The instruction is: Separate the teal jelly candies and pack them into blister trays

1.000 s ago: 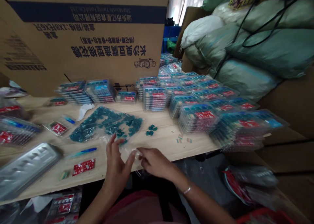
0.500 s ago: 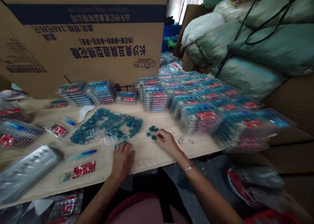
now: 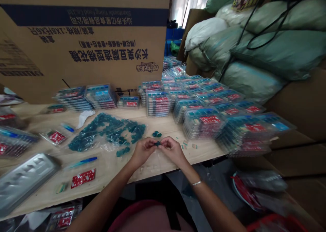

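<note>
My left hand [image 3: 142,152] and my right hand [image 3: 173,150] meet above the front edge of the wooden table [image 3: 163,160]. Both pinch a small teal piece [image 3: 157,143] between their fingertips. Just behind them lie a few loose teal pieces [image 3: 156,134]. To the left, a clear plastic bag [image 3: 107,135] spills many more teal pieces, with a small clump [image 3: 122,152] near my left hand.
Stacks of filled clear blister packs [image 3: 203,121] crowd the right and back of the table. A big cardboard box [image 3: 84,42] stands behind. An empty clear tray [image 3: 24,177], a blue pen-like item [image 3: 83,162] and a red card [image 3: 83,177] lie at left. Stuffed sacks [image 3: 267,49] fill the right.
A second ago both hands handled clear film near the edge. They then reached out, the right to the loose teal pieces, and have now come together holding one.
</note>
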Tool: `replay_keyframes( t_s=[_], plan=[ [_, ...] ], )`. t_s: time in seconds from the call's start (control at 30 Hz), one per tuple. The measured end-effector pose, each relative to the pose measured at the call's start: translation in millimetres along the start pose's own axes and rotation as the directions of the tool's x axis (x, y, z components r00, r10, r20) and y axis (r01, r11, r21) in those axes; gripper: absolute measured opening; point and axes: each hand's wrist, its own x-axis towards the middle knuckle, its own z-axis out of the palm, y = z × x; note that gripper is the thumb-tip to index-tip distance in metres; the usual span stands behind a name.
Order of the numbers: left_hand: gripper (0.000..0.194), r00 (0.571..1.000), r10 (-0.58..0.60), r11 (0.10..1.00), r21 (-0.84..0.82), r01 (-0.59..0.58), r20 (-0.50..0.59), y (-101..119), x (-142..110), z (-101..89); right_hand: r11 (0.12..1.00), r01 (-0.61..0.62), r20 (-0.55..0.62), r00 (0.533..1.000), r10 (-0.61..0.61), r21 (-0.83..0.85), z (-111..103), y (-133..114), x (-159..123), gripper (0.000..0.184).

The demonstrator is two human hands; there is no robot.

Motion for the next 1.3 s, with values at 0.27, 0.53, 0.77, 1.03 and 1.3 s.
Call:
replay_keyframes(
  t_s=[0.27, 0.53, 0.77, 1.03, 1.3],
  plan=[
    [0.028, 0.951, -0.285, 0.904, -0.364, 0.224, -0.122, 7, -25, -15.9, 0.996, -0.071, 0.122, 0.991, 0.064, 0.056, -6, 5, -4, 0.011],
    [0.035, 0.96, -0.211, 0.951, -0.264, 0.158, -0.183, 9, -55, -33.5, 0.93, 0.259, 0.145, 0.963, -0.228, -0.262, 2, -20, -12, 0.018],
    [0.032, 0.995, -0.09, 0.996, -0.001, 0.09, -0.037, 18, -70, -26.9, 0.981, 0.194, 0.365, 0.913, -0.183, 0.005, 13, -44, -20, 0.004],
    [0.015, 0.974, 0.117, 0.598, 0.769, -0.225, 0.193, -4, -98, -47.2, 0.993, 0.113, 0.267, 0.959, -0.099, -0.038, 4, -7, -47, 0.006],
    [0.014, 0.958, 0.19, 0.524, 0.803, -0.283, 0.213, -13, -100, -47.3, 0.85, 0.388, 0.323, 0.905, -0.278, -0.355, -2, -10, -68, 0.034]
  ],
)
